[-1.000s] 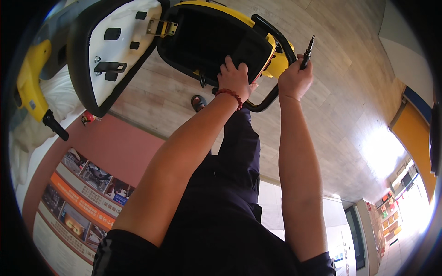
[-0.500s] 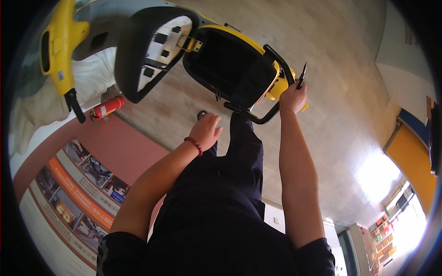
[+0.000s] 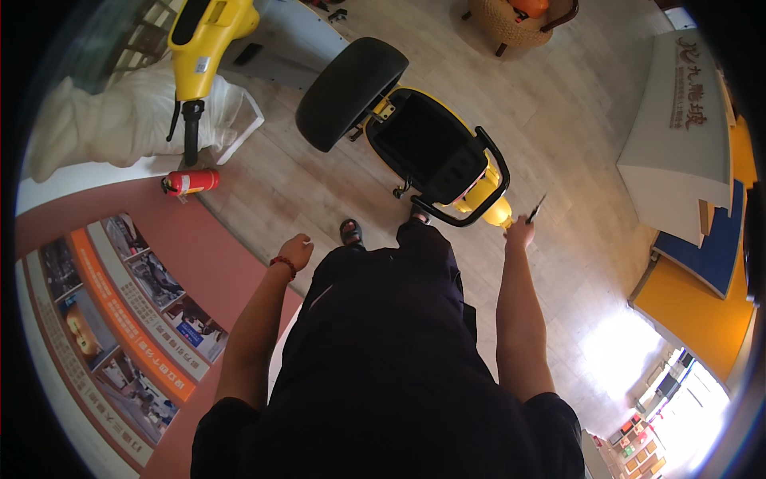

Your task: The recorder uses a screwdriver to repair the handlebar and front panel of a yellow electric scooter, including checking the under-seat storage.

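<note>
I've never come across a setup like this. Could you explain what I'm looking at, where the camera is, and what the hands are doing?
There is no robot here: these are a person's own bare hands. The view looks down from a wide fisheye camera worn on the head, so straight edges bend near the rim. The right hand holds a slim, dark, pointed tool. The left hand, with a red bracelet at its wrist, is away from the scooter; whether it is empty is hard to tell. The yellow scooter stands on a wood-look floor, its black seat tipped up from the storage compartment.
</note>
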`<action>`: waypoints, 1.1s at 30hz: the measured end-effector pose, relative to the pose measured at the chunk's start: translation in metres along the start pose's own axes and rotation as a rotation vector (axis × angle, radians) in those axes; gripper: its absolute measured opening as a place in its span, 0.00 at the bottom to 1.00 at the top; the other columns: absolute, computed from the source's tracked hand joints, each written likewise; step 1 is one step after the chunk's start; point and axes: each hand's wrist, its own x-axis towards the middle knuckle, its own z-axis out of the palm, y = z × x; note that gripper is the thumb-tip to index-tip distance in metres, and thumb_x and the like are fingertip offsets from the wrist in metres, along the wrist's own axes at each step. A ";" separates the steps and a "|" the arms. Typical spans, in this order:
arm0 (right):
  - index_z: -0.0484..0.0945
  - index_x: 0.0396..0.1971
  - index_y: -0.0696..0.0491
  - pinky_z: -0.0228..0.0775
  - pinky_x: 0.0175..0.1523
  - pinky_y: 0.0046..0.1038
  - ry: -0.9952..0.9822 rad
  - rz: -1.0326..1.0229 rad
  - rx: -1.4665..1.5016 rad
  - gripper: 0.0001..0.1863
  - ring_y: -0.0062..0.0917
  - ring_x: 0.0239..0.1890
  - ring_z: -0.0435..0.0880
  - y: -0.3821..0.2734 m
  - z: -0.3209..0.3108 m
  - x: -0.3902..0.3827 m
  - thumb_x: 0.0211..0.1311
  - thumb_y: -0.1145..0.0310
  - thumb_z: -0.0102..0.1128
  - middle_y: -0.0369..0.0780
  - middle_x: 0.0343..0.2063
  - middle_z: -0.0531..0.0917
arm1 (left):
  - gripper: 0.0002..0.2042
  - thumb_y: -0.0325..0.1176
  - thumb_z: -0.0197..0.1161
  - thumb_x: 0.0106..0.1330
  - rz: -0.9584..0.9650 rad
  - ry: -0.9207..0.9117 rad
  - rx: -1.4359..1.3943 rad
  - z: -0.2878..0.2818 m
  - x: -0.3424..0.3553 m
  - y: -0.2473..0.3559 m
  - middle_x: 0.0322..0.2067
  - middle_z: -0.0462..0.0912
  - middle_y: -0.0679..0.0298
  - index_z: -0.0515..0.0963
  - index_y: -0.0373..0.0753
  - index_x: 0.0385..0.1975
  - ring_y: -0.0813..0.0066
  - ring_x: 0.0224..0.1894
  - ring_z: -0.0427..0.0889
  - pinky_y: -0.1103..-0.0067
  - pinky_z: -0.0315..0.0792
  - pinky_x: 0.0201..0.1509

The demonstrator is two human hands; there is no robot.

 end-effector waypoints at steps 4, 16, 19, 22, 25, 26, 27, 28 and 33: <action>0.71 0.32 0.45 0.68 0.25 0.38 -0.311 0.478 0.350 0.11 0.29 0.19 0.73 0.086 -0.037 -0.025 0.61 0.57 0.41 0.38 0.19 0.73 | 0.17 0.41 0.51 0.60 -0.021 0.006 0.025 0.016 0.000 -0.059 0.38 0.79 0.47 0.74 0.35 0.42 0.51 0.43 0.77 0.65 0.71 0.48; 0.70 0.31 0.49 0.64 0.24 0.36 -0.159 0.557 0.142 0.07 0.28 0.20 0.72 0.187 -0.069 -0.177 0.57 0.63 0.47 0.37 0.17 0.71 | 0.16 0.36 0.47 0.60 0.299 -0.244 0.578 0.021 0.026 -0.133 0.35 0.80 0.46 0.80 0.33 0.29 0.49 0.41 0.79 0.65 0.72 0.47; 0.70 0.32 0.51 0.64 0.23 0.34 -0.172 0.526 0.127 0.08 0.27 0.18 0.72 0.183 -0.066 -0.195 0.57 0.64 0.46 0.37 0.16 0.70 | 0.15 0.38 0.48 0.60 0.068 -0.107 0.121 0.010 0.030 -0.129 0.36 0.81 0.50 0.79 0.35 0.34 0.51 0.42 0.79 0.66 0.71 0.49; 0.70 0.32 0.53 0.64 0.22 0.32 -0.167 0.497 0.141 0.08 0.25 0.17 0.71 0.177 -0.059 -0.205 0.57 0.65 0.46 0.37 0.15 0.69 | 0.17 0.41 0.52 0.59 0.117 -0.008 0.055 0.002 0.033 -0.128 0.36 0.81 0.51 0.76 0.35 0.40 0.54 0.41 0.79 0.68 0.72 0.46; 0.70 0.34 0.54 0.66 0.22 0.32 -0.126 0.470 0.228 0.09 0.25 0.16 0.71 0.169 -0.048 -0.209 0.58 0.65 0.45 0.36 0.15 0.69 | 0.16 0.41 0.52 0.60 0.195 0.059 0.033 -0.007 0.030 -0.129 0.34 0.81 0.52 0.75 0.36 0.41 0.58 0.38 0.80 0.71 0.73 0.44; 0.70 0.35 0.55 0.68 0.24 0.32 -0.141 0.474 0.329 0.10 0.24 0.16 0.70 0.164 -0.045 -0.209 0.59 0.65 0.45 0.36 0.15 0.69 | 0.16 0.41 0.52 0.60 0.194 0.064 0.049 -0.012 0.027 -0.128 0.34 0.81 0.52 0.75 0.36 0.41 0.58 0.38 0.80 0.71 0.73 0.44; 0.70 0.36 0.55 0.69 0.25 0.32 -0.112 0.472 0.410 0.11 0.24 0.15 0.70 0.159 -0.042 -0.212 0.60 0.64 0.44 0.36 0.16 0.69 | 0.15 0.40 0.52 0.60 0.147 0.091 -0.084 -0.019 0.024 -0.127 0.35 0.81 0.53 0.76 0.37 0.41 0.57 0.40 0.79 0.70 0.72 0.45; 0.70 0.37 0.55 0.70 0.26 0.31 -0.100 0.442 0.422 0.12 0.23 0.15 0.69 0.151 -0.038 -0.213 0.61 0.63 0.44 0.36 0.16 0.69 | 0.14 0.39 0.52 0.60 0.090 0.086 -0.251 -0.027 0.019 -0.126 0.37 0.81 0.53 0.76 0.38 0.40 0.56 0.42 0.79 0.69 0.72 0.47; 0.71 0.38 0.53 0.71 0.29 0.31 -0.199 0.299 0.594 0.12 0.22 0.17 0.69 0.081 -0.021 -0.229 0.63 0.62 0.46 0.34 0.16 0.68 | 0.10 0.35 0.56 0.59 0.250 0.501 -0.319 -0.108 0.000 -0.104 0.32 0.81 0.55 0.76 0.40 0.38 0.60 0.37 0.80 0.72 0.73 0.40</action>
